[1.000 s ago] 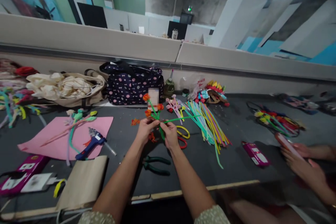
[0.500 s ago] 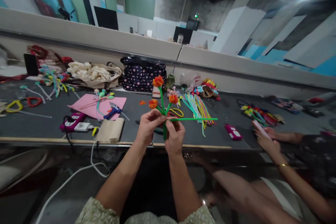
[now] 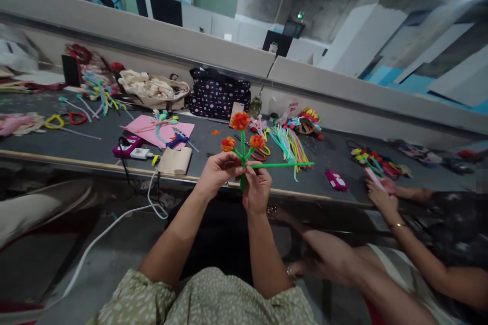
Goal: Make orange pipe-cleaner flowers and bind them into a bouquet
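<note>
Three orange fuzzy flowers (image 3: 240,121) on green stems stand upright above my hands, joined where my fingers meet. My left hand (image 3: 221,171) is closed on the joined green stems from the left. On the right, my right hand (image 3: 257,188) pinches the same joint and the base of a green pipe cleaner (image 3: 284,164), which sticks out level to the right. The lower stem end shows between my hands. Scissors with red and yellow handles (image 3: 261,153) lie just behind the flowers.
Pipe cleaners (image 3: 292,147) lie behind to the right, near a magenta box (image 3: 336,180). A glue gun (image 3: 178,138), pink paper (image 3: 143,129) and a beige pad (image 3: 175,161) are left. A person's hands (image 3: 383,195) hold a phone at right.
The view has tilted down and shifted left. The flowers have turned slightly and stand more evenly spread, while both hands keep their grip at the joint.
</note>
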Available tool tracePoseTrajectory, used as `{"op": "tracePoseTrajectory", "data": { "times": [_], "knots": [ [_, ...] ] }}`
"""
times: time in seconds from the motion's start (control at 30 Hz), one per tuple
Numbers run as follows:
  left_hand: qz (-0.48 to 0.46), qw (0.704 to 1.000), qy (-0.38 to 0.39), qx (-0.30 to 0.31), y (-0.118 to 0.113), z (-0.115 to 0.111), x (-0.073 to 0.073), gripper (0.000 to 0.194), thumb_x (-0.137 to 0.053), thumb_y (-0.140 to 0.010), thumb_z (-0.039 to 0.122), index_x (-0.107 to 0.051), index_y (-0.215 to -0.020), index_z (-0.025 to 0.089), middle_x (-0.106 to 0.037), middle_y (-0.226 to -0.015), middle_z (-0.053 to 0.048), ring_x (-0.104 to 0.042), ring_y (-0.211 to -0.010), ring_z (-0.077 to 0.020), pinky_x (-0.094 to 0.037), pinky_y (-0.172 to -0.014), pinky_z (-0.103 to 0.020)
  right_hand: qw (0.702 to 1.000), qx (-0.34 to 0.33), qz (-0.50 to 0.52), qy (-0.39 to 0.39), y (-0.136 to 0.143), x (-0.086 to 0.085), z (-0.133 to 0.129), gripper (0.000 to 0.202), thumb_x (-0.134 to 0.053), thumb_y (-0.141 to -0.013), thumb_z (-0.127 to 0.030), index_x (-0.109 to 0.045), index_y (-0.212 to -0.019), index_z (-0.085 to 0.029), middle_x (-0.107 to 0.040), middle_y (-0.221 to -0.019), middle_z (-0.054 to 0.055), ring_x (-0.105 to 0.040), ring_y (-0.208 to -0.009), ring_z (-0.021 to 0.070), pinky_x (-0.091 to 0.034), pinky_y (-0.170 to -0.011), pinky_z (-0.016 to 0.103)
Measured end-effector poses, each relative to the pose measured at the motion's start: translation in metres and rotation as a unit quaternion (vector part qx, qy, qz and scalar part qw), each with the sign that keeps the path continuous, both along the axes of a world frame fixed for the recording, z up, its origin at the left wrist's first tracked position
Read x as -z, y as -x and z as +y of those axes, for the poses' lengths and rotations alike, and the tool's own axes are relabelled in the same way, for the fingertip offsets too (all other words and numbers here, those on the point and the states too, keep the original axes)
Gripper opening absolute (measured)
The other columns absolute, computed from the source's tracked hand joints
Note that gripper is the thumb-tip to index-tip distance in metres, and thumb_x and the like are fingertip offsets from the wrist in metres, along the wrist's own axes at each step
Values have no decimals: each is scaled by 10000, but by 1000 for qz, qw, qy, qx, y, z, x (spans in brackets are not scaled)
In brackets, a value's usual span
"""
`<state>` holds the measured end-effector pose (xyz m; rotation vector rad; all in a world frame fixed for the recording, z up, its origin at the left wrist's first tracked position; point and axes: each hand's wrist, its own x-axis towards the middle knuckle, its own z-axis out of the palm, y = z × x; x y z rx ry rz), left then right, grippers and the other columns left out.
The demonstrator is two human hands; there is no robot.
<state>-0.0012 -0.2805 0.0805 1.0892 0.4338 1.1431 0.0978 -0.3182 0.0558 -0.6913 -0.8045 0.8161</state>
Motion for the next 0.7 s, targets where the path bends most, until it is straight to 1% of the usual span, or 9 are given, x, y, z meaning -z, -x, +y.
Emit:
{"op": "tracePoseTrajectory", "data": {
  "times": [0.07, 0.13, 0.3, 0.47, 0.57, 0.63, 0.7],
  "knots": [
    [7, 1000, -13, 1, -1, 10, 5, 321, -833, -548, 221, -590, -741, 138, -605, -691, 16, -574, -601, -101, -477, -533, -208, 1000, -8, -3, 14, -4, 5, 10, 130, -668, -780, -298, -616, -796, -180, -588, -700, -26, -501, -490, 68, -460, -521, 221],
    [14, 999, -31, 4, -1, 17, 10, 308, -814, -586, 220, -577, -767, 142, -603, -721, 11, -578, -617, -106, -496, -545, -223, 999, 2, -12, 31, -7, 11, 16, 160, -679, -767, -319, -609, -792, -177, -572, -680, -31, -485, -467, 65, -445, -483, 214],
    [70, 995, -70, 25, 4, 24, 24, 284, -777, -648, 243, -596, -842, 141, -616, -822, -25, -614, -734, -142, -525, -620, -249, 997, 25, -20, 68, -11, 22, 19, 175, -695, -742, -325, -603, -785, -183, -571, -678, -37, -495, -488, 68, -440, -472, 205],
    [91, 993, -72, 30, 5, 26, 32, 305, -791, -630, 238, -629, -870, 141, -631, -875, -38, -629, -802, -152, -530, -694, -253, 995, 30, -19, 92, -14, 30, 17, 190, -692, -746, -349, -598, -795, -191, -578, -688, -34, -502, -495, 71, -451, -478, 204],
    [76, 995, -53, 35, 2, 24, 32, 285, -780, -650, 271, -636, -857, 137, -641, -832, -30, -630, -739, -141, -531, -655, -252, 995, 24, -18, 94, -15, 32, 16, 190, -690, -755, -353, -599, -805, -195, -578, -681, -35, -510, -491, 72, -450, -471, 202],
    [61, 997, -39, 22, -2, 22, 31, 262, -770, -667, 296, -642, -825, 131, -638, -759, -20, -618, -661, -127, -526, -608, -247, 995, 21, -20, 93, -15, 32, 13, 188, -693, -756, -350, -599, -805, -194, -579, -663, -34, -537, -507, 84, -449, -470, 203],
    [52, 998, -27, 0, -6, 19, 30, 267, -786, -645, 310, -645, -774, 124, -628, -681, -12, -597, -586, -118, -515, -550, -243, 995, 18, -25, 91, -14, 32, 10, 193, -693, -758, -355, -599, -796, -192, -590, -661, -28, -562, -525, 97, -450, -470, 207]
  ]
}}
